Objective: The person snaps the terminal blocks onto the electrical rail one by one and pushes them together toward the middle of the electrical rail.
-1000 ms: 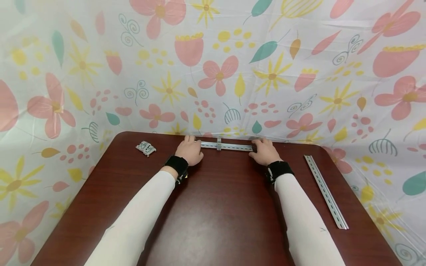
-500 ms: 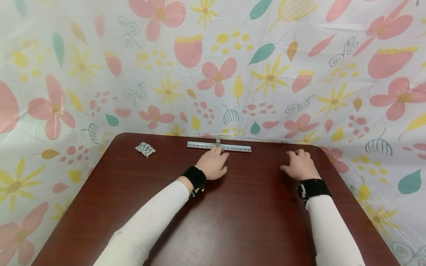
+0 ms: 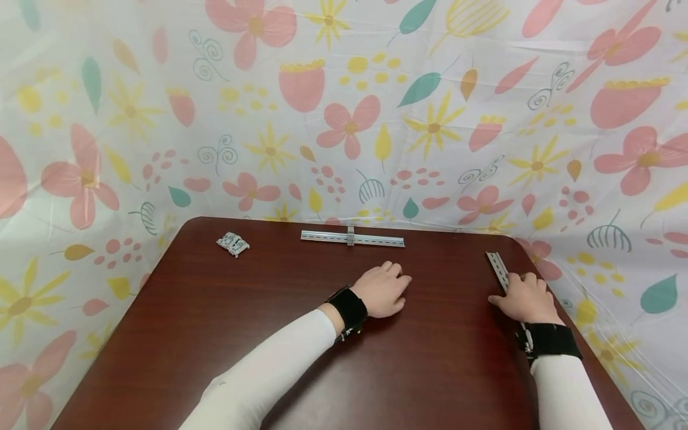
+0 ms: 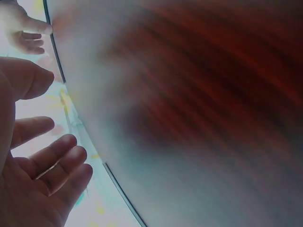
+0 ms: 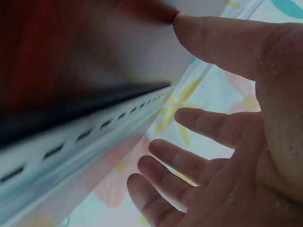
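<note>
The right hand [image 3: 528, 298] is over a slotted metal strip [image 3: 497, 266] at the right side of the brown surface [image 3: 269, 286], its fingers parted and not wrapped around it. The left hand [image 3: 383, 291], fingers relaxed and holding nothing, is near the middle. Farther back lie another metal strip [image 3: 325, 236] with a small block [image 3: 350, 236] across it and, to the left, a grey plastic piece [image 3: 233, 243].
</note>
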`<state>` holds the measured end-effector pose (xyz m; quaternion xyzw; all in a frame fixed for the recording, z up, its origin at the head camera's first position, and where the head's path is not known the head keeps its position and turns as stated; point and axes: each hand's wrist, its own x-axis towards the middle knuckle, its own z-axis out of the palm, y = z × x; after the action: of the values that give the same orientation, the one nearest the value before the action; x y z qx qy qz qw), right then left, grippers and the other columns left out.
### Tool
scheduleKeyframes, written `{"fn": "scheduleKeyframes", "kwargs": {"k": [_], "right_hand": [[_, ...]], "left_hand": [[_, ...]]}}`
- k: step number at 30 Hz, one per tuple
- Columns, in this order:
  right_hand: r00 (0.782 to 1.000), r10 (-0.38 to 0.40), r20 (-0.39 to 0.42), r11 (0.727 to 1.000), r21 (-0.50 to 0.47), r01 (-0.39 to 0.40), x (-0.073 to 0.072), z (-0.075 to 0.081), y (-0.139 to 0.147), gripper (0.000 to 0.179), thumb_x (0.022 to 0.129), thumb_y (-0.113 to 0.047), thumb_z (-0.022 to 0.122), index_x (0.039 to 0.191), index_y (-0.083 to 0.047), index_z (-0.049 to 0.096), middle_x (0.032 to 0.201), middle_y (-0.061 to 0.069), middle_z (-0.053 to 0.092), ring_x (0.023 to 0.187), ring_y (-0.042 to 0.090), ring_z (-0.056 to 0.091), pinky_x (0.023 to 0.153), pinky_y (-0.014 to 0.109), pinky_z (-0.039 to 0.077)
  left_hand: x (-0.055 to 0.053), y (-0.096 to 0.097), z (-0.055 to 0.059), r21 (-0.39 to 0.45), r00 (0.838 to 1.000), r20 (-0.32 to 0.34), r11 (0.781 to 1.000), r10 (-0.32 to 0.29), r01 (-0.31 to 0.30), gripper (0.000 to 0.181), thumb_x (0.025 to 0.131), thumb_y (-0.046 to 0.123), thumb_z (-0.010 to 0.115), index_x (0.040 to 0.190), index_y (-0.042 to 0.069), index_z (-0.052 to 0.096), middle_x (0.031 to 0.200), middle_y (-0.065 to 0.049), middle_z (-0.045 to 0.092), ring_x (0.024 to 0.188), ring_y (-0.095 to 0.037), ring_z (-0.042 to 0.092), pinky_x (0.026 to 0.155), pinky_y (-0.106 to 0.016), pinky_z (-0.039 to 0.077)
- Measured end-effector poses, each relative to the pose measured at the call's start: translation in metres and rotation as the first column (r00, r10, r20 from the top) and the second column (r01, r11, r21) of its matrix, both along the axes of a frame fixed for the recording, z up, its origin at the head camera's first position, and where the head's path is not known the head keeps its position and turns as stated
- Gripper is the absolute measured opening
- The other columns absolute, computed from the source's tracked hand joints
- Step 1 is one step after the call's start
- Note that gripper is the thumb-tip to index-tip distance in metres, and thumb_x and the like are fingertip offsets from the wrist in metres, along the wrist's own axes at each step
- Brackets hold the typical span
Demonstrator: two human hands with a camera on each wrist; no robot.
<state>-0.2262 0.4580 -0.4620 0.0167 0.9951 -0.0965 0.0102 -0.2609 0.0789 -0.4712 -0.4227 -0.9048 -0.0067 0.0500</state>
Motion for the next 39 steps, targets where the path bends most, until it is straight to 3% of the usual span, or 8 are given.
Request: {"fn": "scheduleKeyframes", "kwargs": {"k": [4,8,12,16,22,31,39], "right_hand": [[1.0,-0.009,0.01,1.0,-0.009,0.009,0.01,-0.001,0.009,0.085,0.1,-0.035,0.079,0.14,0.029,0.041,0.133,0.058,0.034,0.122,0.077,0.032,0.096,0.086,0.037],[0.998,-0.007,0.07,1.0,-0.008,0.007,0.02,0.005,0.016,0.082,0.101,-0.036,0.077,0.135,0.031,0.044,0.126,0.058,0.039,0.118,0.077,0.038,0.096,0.084,0.04],[0.989,0.008,0.15,1.0,-0.014,-0.006,0.023,0.011,0.022,0.075,0.103,-0.04,0.076,0.124,0.029,0.054,0.112,0.047,0.054,0.108,0.066,0.051,0.09,0.075,0.049],[0.979,0.02,0.201,1.0,-0.019,-0.016,0.025,0.015,0.026,0.057,0.102,-0.035,0.077,0.106,0.021,0.065,0.092,0.028,0.066,0.091,0.049,0.062,0.081,0.063,0.055],[0.974,0.026,0.226,0.999,-0.042,-0.017,0.026,0.017,0.026,0.037,0.101,-0.025,0.075,0.093,0.011,0.068,0.082,0.015,0.069,0.074,0.03,0.064,0.072,0.052,0.055],[0.98,0.009,0.201,0.997,-0.078,0.007,0.028,0.016,0.026,0.025,0.097,-0.018,0.073,0.081,-0.002,0.064,0.075,0.007,0.064,0.067,0.025,0.058,0.065,0.043,0.049],[0.98,0.008,0.197,0.992,-0.124,0.016,0.03,0.015,0.025,0.042,0.098,-0.019,0.07,0.063,-0.018,0.047,0.058,-0.005,0.04,0.053,0.017,0.047,0.057,0.036,0.039]], "left_hand": [[0.003,0.01,-0.001,-0.019,1.0,-0.004,1.0,-0.005,0.005,0.048,0.114,0.038,0.062,0.157,0.018,0.063,0.137,-0.003,0.062,0.116,-0.017,0.054,0.098,-0.026,0.049],[0.0,0.018,-0.008,-0.032,1.0,-0.015,0.999,-0.017,0.016,0.047,0.114,0.039,0.061,0.156,0.018,0.063,0.137,-0.003,0.062,0.115,-0.017,0.053,0.097,-0.026,0.048],[-0.002,0.021,-0.012,-0.041,0.999,-0.025,0.999,-0.02,0.019,0.047,0.114,0.039,0.062,0.155,0.018,0.064,0.136,-0.002,0.062,0.113,-0.017,0.052,0.096,-0.026,0.048],[-0.002,0.02,-0.009,-0.042,0.999,-0.033,0.999,-0.023,0.022,0.044,0.113,0.037,0.062,0.153,0.018,0.066,0.133,-0.002,0.063,0.111,-0.017,0.052,0.094,-0.026,0.048],[-0.001,0.018,-0.008,-0.032,0.999,-0.026,0.999,-0.022,0.022,0.043,0.113,0.034,0.062,0.152,0.018,0.067,0.13,-0.002,0.063,0.109,-0.016,0.052,0.093,-0.025,0.048],[-0.002,0.02,-0.011,-0.014,1.0,-0.016,1.0,-0.018,0.018,0.037,0.112,0.033,0.063,0.145,0.019,0.07,0.122,0.0,0.063,0.102,-0.015,0.049,0.087,-0.024,0.045],[-0.004,0.019,-0.012,-0.016,1.0,-0.013,1.0,-0.002,0.002,0.038,0.112,0.035,0.064,0.146,0.019,0.07,0.125,-0.001,0.064,0.103,-0.015,0.049,0.088,-0.025,0.047]]}}
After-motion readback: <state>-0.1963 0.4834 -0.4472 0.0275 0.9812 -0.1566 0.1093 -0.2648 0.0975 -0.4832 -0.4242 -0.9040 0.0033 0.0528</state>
